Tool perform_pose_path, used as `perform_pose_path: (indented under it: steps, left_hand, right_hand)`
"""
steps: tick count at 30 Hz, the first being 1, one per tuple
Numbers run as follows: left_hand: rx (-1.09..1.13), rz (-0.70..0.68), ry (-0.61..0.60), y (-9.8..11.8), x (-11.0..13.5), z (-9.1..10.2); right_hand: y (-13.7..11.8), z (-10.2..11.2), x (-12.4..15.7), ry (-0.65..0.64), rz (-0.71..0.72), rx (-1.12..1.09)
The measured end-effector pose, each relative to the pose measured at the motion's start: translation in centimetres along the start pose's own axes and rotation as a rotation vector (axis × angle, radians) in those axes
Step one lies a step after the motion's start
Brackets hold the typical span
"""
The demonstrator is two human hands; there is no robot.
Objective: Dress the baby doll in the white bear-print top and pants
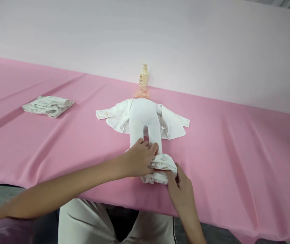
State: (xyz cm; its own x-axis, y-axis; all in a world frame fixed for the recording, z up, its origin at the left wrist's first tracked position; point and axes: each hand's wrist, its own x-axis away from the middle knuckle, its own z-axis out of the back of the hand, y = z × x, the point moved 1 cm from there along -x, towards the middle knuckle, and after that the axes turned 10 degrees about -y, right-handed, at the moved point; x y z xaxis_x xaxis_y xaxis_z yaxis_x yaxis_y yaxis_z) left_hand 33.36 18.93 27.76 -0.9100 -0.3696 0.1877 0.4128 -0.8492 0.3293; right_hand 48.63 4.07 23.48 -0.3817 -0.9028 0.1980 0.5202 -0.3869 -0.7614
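Observation:
A white cloth doll (143, 117) lies on its back on the pink table cover (236, 149), its legs toward me and an open white top (177, 123) spread under it. My left hand (139, 158) is closed around the doll's feet and the top edge of a bunched printed white garment (161, 169). My right hand (181, 188) pinches the right side of that garment near the table's front edge. The doll's head, pinkish, is mostly hidden behind its body.
A cream pump bottle (143, 75) stands at the wall behind the doll. A folded printed cloth (48, 105) lies at the left. The table's front edge runs just in front of my hands, with my lap below it.

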Motion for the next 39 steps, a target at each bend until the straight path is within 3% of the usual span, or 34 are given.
perform_pose_path:
  steps: [3,7,13,16,21,23,28,32,36,39]
  left_hand:
    - [0.191,0.002,0.021,-0.3,0.3,0.1]
    - [0.300,0.045,0.041,-0.3,0.6,0.2]
    - [0.305,0.042,0.061,-0.2,0.6,0.2]
    - [0.267,0.039,0.079,-0.3,0.5,-0.2]
    - [0.226,0.035,0.099,-0.3,0.4,-0.6]
    - [0.224,0.039,0.097,-0.2,0.4,-0.6]
    - [0.262,0.031,0.096,-0.2,0.7,-0.2]
    - [0.382,0.044,0.120,-0.8,1.0,-0.1]
    - [0.648,0.046,0.168,-1.7,1.4,0.0]
    - [0.875,0.003,0.167,-2.1,2.0,0.1]
  right_hand:
    - [0.1,0.3,0.0,-0.049,0.014,-0.028]
    - [0.0,0.2,0.2,-0.011,0.017,0.093]
    - [-0.3,-0.4,0.8,0.159,0.071,0.336]
    - [-0.3,-0.3,0.9,0.232,0.168,0.433]
    - [-0.2,0.2,0.8,0.316,0.245,0.473]
    - [-0.2,0.2,0.9,0.311,0.207,0.433]
    - [-0.2,0.1,1.1,0.072,0.004,0.170]
    - [-0.3,0.0,0.4,-0.039,0.059,-0.111]
    - [-0.9,-1.2,-0.6,-0.133,0.108,-0.441]
    - [-1.5,-1.6,-1.4,-0.164,0.185,-0.521]
